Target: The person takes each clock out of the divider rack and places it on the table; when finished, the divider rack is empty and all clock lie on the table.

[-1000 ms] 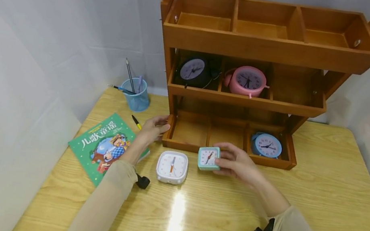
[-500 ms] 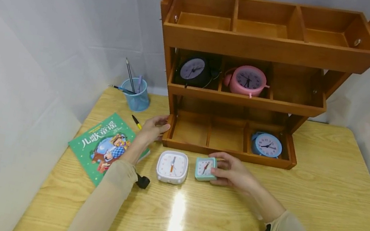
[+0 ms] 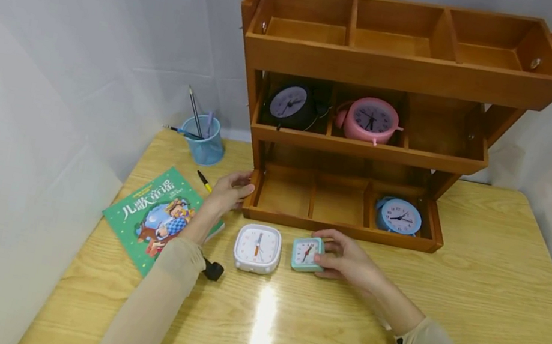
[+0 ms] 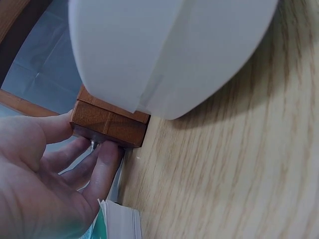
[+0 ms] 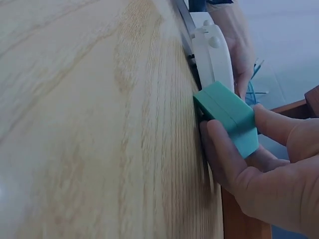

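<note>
My right hand (image 3: 349,260) holds a small square mint-green alarm clock (image 3: 303,254) by its right side, thumb at the front edge. In the right wrist view the green clock (image 5: 228,115) is tilted, close over the table, with fingers and thumb on opposite sides. A white rounded-square alarm clock (image 3: 257,247) stands just left of it, face up toward me. My left hand (image 3: 227,193) grips the lower left corner of the wooden shelf (image 3: 337,229). In the left wrist view, thumb and fingers pinch that wooden corner (image 4: 107,122), and the white clock's back (image 4: 164,55) fills the top.
On the shelf's middle tier sit a black clock (image 3: 288,104) and a pink clock (image 3: 372,120); a blue clock (image 3: 399,216) sits bottom right. Left are a green book (image 3: 160,222), a black-and-yellow pen (image 3: 204,180) and a blue pen cup (image 3: 207,148).
My right hand has brought the mint-green clock down and toward me, away from the shelf's front edge, level with the white clock. The left hand stays at the shelf corner.
</note>
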Available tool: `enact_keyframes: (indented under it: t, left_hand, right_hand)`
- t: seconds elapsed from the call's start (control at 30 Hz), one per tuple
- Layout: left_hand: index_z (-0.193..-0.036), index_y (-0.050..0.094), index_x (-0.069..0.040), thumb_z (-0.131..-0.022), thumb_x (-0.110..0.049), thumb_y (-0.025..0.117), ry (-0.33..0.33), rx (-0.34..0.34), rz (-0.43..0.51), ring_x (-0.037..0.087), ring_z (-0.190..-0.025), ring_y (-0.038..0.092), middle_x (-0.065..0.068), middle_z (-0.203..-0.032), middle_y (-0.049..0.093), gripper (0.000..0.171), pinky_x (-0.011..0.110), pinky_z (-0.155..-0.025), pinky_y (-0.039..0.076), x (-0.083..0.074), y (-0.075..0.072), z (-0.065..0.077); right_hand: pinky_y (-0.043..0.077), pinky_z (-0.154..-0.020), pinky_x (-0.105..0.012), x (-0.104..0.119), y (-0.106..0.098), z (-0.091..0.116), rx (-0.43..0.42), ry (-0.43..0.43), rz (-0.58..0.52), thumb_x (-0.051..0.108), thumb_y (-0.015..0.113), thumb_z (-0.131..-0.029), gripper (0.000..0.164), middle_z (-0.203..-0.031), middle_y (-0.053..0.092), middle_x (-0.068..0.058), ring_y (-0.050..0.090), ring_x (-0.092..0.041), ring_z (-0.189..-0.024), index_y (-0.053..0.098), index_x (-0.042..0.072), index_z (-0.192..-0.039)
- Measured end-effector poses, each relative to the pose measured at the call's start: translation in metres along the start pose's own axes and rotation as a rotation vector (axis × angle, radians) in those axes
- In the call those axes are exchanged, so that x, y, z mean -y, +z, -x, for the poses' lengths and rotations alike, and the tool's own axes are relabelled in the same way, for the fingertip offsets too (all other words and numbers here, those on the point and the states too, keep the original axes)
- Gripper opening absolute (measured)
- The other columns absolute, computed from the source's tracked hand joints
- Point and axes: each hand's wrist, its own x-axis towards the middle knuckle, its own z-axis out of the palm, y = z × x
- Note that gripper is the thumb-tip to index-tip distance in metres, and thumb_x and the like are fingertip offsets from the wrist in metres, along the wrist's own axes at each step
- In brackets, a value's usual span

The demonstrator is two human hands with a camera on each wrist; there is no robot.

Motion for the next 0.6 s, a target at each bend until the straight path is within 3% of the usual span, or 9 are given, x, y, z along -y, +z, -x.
enact_keyframes:
  t: [0.3, 0.6]
  left_hand:
    - [-0.159, 0.047, -0.010, -0.109, -0.015, 0.059, -0.013, 0.002, 0.024, 0.035, -0.136, 0.056, 0.019, -0.157, 0.051, 0.052, 0.056, -0.115, 0.049, -0.0002, -0.0003, -0.0003]
    - [-0.159, 0.046, -0.011, -0.109, -0.017, 0.059, -0.022, 0.005, 0.024, 0.035, -0.139, 0.054, 0.018, -0.158, 0.049, 0.052, 0.056, -0.116, 0.048, 0.0001, -0.0003, 0.0001]
  right_hand:
    - [0.065, -0.086, -0.038, 0.0023, 0.0051, 0.0054, -0.064, -0.059, 0.190, 0.003, 0.063, -0.104, 0.050, -0.138, 0.056, -0.029, 0.069, -0.023, -0.104, 0.049, 0.001, -0.151]
    - [0.058, -0.078, -0.027, 0.0049, 0.0102, 0.0061, -0.126, -0.074, 0.450, 0.005, 0.083, -0.089, 0.072, -0.145, 0.053, -0.026, 0.066, -0.022, -0.098, 0.049, 0.005, -0.153]
